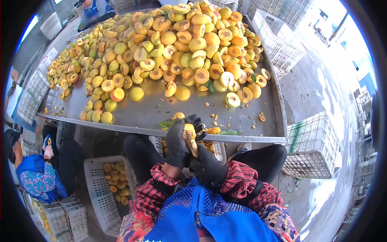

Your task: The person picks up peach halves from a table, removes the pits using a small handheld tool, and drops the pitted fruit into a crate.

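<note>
My left hand, in a black glove, is closed around a yellow peach half just off the near edge of the metal table. In its own black glove, my right hand grips a narrow tan tool, whose upper end meets the fruit. The tool's exact kind is hard to make out. Beyond my hands, a big heap of halved and whole yellow peaches covers much of the table, some showing brown pits.
A white crate with peach halves stands on the floor at my left. Another crate stands at right, and crates line the far right. A co-worker sits at left; another person is behind the heap.
</note>
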Action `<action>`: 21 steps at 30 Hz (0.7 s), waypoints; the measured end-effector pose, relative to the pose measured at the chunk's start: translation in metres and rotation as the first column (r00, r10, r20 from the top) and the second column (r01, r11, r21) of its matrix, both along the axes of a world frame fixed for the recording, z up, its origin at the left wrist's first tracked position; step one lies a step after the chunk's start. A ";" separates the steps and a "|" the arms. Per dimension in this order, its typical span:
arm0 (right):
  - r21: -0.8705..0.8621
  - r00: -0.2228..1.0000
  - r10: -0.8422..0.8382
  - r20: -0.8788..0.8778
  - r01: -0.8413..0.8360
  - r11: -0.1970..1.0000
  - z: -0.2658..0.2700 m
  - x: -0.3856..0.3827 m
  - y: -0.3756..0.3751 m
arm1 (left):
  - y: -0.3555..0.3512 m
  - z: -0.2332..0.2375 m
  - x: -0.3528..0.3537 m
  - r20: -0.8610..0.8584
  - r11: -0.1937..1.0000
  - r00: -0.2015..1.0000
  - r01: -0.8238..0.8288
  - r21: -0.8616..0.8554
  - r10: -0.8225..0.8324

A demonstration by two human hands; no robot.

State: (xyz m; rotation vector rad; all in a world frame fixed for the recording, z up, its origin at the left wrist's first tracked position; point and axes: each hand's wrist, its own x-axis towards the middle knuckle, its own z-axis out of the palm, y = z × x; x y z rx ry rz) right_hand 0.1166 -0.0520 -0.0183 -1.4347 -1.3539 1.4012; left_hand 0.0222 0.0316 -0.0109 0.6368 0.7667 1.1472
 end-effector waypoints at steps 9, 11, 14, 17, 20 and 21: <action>0.034 0.861 0.226 0.456 -0.271 0.962 -0.004 0.021 0.008 | 0.012 -0.069 -0.029 -0.769 0.725 0.581 0.405 0.557 0.267; -0.066 0.870 0.282 0.404 -0.280 0.958 -0.007 0.023 0.010 | 0.016 -0.079 -0.027 -0.715 0.784 0.681 0.354 0.509 0.156; -0.258 0.974 0.226 0.028 -0.211 0.943 0.031 0.020 0.010 | 0.009 -0.083 -0.022 -0.515 0.912 0.857 0.220 0.347 -0.011; -0.359 0.939 0.079 -0.335 -0.205 0.910 0.031 0.016 0.010 | 0.006 -0.071 -0.019 -0.356 0.945 0.932 0.177 0.276 -0.071; -0.457 0.830 -0.070 -0.553 -0.232 0.859 0.033 0.016 0.008 | 0.002 -0.037 -0.013 -0.263 0.931 0.961 0.174 0.321 -0.089; -0.495 0.784 -0.127 -0.608 -0.249 0.832 0.036 0.017 0.008 | 0.001 -0.037 -0.010 -0.135 0.964 0.985 0.139 0.229 -0.110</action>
